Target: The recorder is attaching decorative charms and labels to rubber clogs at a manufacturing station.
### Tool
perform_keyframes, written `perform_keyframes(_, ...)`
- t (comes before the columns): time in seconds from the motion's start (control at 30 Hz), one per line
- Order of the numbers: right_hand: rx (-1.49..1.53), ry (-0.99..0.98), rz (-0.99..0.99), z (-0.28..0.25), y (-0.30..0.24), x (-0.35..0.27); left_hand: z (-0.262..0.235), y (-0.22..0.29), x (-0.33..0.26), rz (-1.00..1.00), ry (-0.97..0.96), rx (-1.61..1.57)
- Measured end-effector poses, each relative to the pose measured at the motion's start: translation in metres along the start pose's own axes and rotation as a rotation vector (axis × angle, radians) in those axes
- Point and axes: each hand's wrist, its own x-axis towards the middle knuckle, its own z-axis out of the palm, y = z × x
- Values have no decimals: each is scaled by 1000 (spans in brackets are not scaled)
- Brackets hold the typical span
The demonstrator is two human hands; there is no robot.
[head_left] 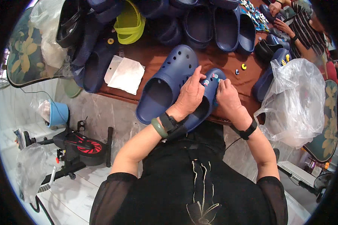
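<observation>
Two navy foam clogs lie side by side at the near edge of the brown-covered table. The left clog (162, 84) has an undecorated, holed toe. On the toe of the right clog (210, 90) sit small candy-like shoe charms (215, 75) in white and pink. My left hand (189, 93) grips the right clog's left side, its fingers partly hidden between the two clogs. The fingers of my right hand (229, 95) are pinched together at the right edge of that toe, on a small bluish shoe charm mostly covered by the fingertips.
Several navy clogs (226, 28) line the back, with a lime-green clog (129, 22) among them. White paper (125, 75) lies left; round eye-like charms (243, 66) lie right. A plastic bag (294, 101) bulges at the right edge. Another person's hands (283, 27) work at far right.
</observation>
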Motion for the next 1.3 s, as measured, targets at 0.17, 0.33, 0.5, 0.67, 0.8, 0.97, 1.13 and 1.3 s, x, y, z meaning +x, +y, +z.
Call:
perform_keyframes(0.17,76,59,18,3,9,-5,2,0,-1,-10,-3,-15)
perform_keyframes(0.33,15,-94,-144,-7,17,3,3,-2,-1,31,13,-2)
perform_keyframes(0.5,262,-24,11,-5,23,1,-1,-1,-2,24,-13,9)
perform_keyframes(0.67,847,130,335,-11,46,-1,-2,4,0,4,-62,39)
perform_keyframes(0.8,1077,56,537,1,52,6,-1,13,9,-187,-154,49)
perform_keyframes(0.97,1346,-186,558,14,73,29,0,28,20,-306,-331,255)
perform_keyframes(1.13,1431,-191,579,35,78,31,-3,22,17,-206,-322,196)
perform_keyframes(1.3,1412,-296,699,29,64,35,0,14,12,-101,-233,235)
